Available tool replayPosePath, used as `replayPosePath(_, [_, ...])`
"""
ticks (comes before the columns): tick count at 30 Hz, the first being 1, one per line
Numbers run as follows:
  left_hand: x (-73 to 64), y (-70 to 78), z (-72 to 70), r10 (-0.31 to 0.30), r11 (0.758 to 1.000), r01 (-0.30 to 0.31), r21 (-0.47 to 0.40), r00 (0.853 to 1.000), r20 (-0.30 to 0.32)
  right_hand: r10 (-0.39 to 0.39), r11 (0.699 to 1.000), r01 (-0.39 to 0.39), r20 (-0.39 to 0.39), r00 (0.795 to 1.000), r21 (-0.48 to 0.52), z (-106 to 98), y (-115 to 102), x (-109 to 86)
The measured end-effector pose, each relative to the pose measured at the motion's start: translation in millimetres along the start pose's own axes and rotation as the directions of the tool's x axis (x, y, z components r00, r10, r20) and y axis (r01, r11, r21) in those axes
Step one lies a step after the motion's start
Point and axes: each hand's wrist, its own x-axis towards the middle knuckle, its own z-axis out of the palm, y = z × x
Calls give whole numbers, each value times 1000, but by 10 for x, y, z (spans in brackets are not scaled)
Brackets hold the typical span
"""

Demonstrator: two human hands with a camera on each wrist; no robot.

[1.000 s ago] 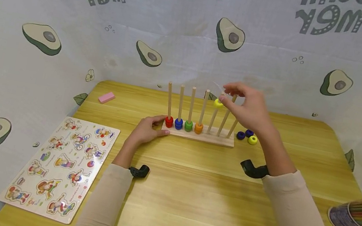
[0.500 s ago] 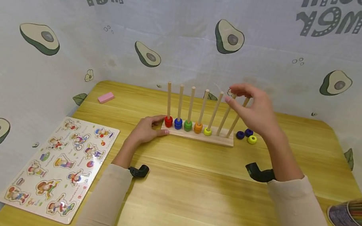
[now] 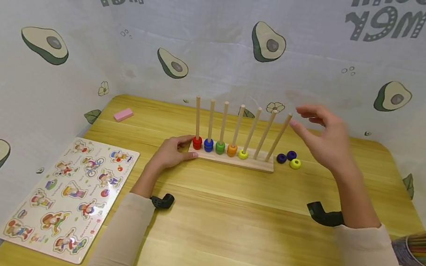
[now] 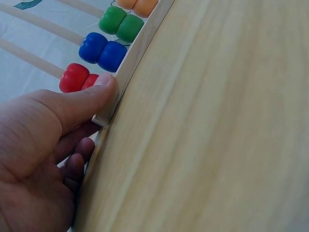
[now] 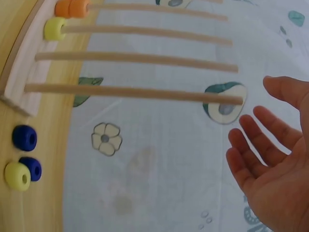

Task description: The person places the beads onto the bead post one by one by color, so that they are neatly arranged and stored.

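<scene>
A wooden bead stacker (image 3: 260,166) with a row of upright pegs stands on the table. From the left, its pegs bear pairs of red (image 3: 197,143), blue (image 3: 208,145), green (image 3: 220,147) and orange beads (image 3: 232,150), then a single yellow bead (image 3: 243,154). The two rightmost pegs are bare. My left hand (image 3: 170,153) grips the base's left end, thumb (image 4: 104,84) on the front face. My right hand (image 3: 333,142) is raised right of the last peg, fingers (image 5: 273,150) spread and holding nothing. Below it lie two dark blue beads (image 3: 281,158) and a loose yellow bead (image 3: 295,163).
A picture puzzle board (image 3: 69,198) lies at the table's left edge. Behind it is a pink block (image 3: 123,115). A container of coloured sticks (image 3: 409,255) stands at the right edge. A patterned cloth (image 3: 213,33) hangs behind the table.
The yellow bead, earlier high on the fifth peg at my right fingers, now sits at its bottom. My right hand has let go and moved right. The left hand stays put.
</scene>
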Motion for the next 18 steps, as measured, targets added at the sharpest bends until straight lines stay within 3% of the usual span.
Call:
replayPosePath(8, [-7,-10,-3,3,1000,-3,8,1000,-3,119,992,-118,25,993,-45,-53,341,-166])
replayPosePath(18, [-26,-5,-6,12,1000,-12,4,1000,-3,252,967,-245,104,962,-69,118,915,-391])
